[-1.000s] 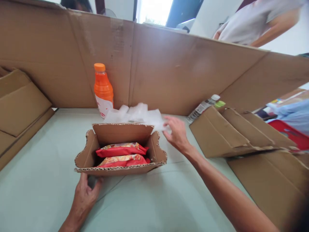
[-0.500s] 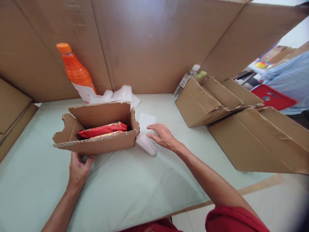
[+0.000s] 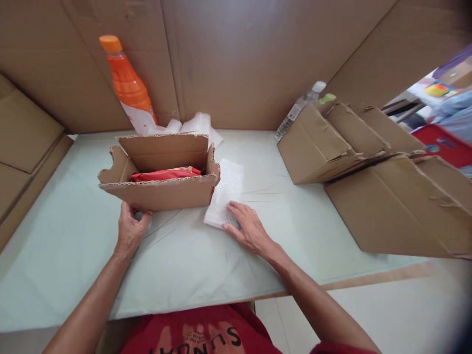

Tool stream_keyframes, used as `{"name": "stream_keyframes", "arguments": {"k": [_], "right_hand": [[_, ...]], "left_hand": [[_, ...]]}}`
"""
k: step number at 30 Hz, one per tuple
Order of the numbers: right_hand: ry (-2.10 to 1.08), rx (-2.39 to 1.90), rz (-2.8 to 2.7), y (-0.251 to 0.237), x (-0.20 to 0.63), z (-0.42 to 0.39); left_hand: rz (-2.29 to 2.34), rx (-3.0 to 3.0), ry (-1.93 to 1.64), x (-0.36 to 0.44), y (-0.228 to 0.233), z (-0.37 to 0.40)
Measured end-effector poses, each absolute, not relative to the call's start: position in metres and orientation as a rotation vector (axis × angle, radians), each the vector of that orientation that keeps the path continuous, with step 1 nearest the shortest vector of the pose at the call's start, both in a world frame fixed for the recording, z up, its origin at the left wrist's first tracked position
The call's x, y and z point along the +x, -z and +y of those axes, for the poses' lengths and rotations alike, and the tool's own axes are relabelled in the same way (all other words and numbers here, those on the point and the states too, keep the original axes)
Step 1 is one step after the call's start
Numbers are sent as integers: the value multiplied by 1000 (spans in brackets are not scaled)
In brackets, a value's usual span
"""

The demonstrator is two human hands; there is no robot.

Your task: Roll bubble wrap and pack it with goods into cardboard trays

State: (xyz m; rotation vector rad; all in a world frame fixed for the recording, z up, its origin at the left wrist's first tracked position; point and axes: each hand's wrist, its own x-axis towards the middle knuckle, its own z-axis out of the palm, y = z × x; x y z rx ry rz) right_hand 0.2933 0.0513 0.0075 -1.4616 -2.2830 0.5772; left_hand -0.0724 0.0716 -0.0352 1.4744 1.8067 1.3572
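Note:
A small open cardboard box (image 3: 173,196) sits on the cloth-covered table, with a red packet (image 3: 167,173) inside. My left hand (image 3: 132,228) rests against the lower front edge of the box, its thumb and fingers apart; some fingertips are hidden by the box. To the right of the box lies a flat piece of bubble wrap (image 3: 224,191). On its near right edge, my right hand (image 3: 249,228) lies with fingers stretched out, pressing on it without a grip.
An orange drink bottle (image 3: 132,88) with a white lower part leans against the cardboard wall (image 3: 250,59), beside crumpled white wrapping (image 3: 197,124). At the right stand larger cardboard boxes (image 3: 383,206) and a clear water bottle (image 3: 298,113). A red plastic item (image 3: 446,145) is behind them.
The bubble wrap, curled at its near end before, now lies flat. My right hand has come down onto it. My left hand stays at the box, and the camera view has shifted.

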Motion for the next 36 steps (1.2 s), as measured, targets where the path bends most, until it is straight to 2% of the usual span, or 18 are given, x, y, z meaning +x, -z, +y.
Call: {"name": "stream_keyframes", "arguments": {"k": [5,11,16,21,27,29,33,36], "right_hand": [[-784,-1234,-2233,-23,305,31],[-570,-1426,-2127,1,298,35],[-646,-1267,-2148,-2,287,21],[-858,-1274,-2081,-21,295,-2],[-1118,-1314,-1948,-19,299,-12],[-983,-1372,-1896,-19,302,-17],[-407,-1369,-1821,-24,307,-34],[-287,-1208,-2083,-21,303,-41]], "left_hand": [[1763,1435,-1342,-71,29,73],[1807,1415,-1340,-66,22,68],[2005,1770,-1369,-44,-3,20],[1565,2138,-1097,15,-14,-25],[1267,1932,-759,71,-1,-26],[1303,1832,-664,76,1,-21],[1456,1806,-556,79,2,-10],[1553,1936,-511,81,7,-3]]}}
